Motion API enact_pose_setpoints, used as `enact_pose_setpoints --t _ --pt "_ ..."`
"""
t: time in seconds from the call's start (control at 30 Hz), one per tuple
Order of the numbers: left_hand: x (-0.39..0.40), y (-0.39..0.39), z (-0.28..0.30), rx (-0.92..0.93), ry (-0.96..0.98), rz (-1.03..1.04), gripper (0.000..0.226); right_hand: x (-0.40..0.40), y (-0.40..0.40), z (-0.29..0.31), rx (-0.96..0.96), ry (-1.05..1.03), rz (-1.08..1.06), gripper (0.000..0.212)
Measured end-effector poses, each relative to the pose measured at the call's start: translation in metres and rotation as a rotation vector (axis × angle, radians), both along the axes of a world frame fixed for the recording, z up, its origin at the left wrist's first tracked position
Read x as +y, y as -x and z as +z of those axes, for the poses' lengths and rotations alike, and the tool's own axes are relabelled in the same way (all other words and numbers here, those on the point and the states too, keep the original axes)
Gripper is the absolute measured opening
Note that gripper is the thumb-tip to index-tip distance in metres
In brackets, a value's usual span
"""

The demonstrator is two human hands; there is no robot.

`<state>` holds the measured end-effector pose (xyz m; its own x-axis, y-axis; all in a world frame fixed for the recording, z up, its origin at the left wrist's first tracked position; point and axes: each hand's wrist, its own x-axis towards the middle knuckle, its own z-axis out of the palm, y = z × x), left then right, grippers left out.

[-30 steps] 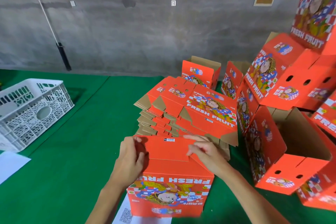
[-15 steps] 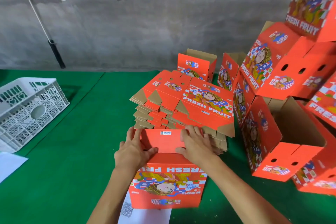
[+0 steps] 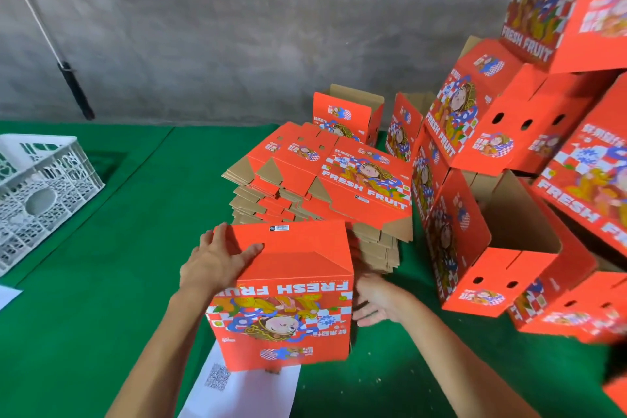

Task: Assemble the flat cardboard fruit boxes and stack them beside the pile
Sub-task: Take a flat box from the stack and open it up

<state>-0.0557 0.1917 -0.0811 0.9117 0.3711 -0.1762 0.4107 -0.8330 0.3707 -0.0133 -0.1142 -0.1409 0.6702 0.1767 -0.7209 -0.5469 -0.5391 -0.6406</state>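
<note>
- Red cardboard fruit box (image 3: 288, 295), folded up, stands just in front of the person with its bottom flaps closed on top; "FRESH FRUIT" print reads upside down on the near face.
- Left hand (image 3: 217, 263): grip lies on the box's upper left corner, fingers over the left edge, thumb spread across the top flap. Contact plain.
- Right hand (image 3: 376, 299): just beside the box's right side, low; fingers straight and loosely spread, holding nothing. Whether the fingertips touch the box wall cannot be told; part of the hand is hidden behind the box.
- Box rests partly on a white paper sheet (image 3: 244, 390) bearing a QR code, on the green table (image 3: 101, 282).
- Pile of flat boxes (image 3: 325, 187) lies directly behind the held box, brown flap edges staggered down the stack, top blank printed side up.
- Assembled boxes (image 3: 492, 220) stacked to the right of the pile, several tiers, some tilted; one at the lower level lies on its side with its open brown interior facing up and right.
- Two more open-topped boxes (image 3: 346, 112) stand behind the pile near the wall.
- White plastic crate (image 3: 44, 187) at far left of the table, well apart from the work.
- Grey concrete wall (image 3: 237, 44) behind, blue posters along its upper edge, cropped.
</note>
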Motion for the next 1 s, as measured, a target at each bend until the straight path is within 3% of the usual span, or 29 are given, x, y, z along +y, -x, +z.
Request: enact_pose_setpoints --t 0.13,0.27,0.5,0.67,0.77,0.87,1.0 --pt "0.024 0.005 0.000 -0.019 0.143 0.055 0.115 0.000 -0.005 0.003 -0.007 0.093 0.060 0.030" --pt "0.049 0.019 0.001 -0.087 0.278 0.142 0.113 0.014 -0.014 0.015 -0.071 0.018 0.030 0.050" --pt "0.058 0.040 0.004 -0.183 0.322 0.237 0.111 0.033 -0.021 0.028 -0.052 -0.055 0.047 0.021" --pt "0.068 0.052 0.005 -0.223 0.354 0.295 0.106 0.031 -0.023 0.032 0.029 -0.208 0.081 0.042" --pt "0.070 0.059 0.013 -0.257 0.324 0.321 0.096 0.041 -0.024 0.043 0.037 -0.246 0.142 0.045" --pt "0.077 0.071 0.034 -0.378 0.188 0.380 0.084 0.060 -0.019 0.052 0.044 -0.351 0.136 0.045" --pt "0.096 0.088 0.078 -0.736 0.060 0.449 0.060 0.095 -0.013 0.076 0.040 -0.530 0.196 0.045"
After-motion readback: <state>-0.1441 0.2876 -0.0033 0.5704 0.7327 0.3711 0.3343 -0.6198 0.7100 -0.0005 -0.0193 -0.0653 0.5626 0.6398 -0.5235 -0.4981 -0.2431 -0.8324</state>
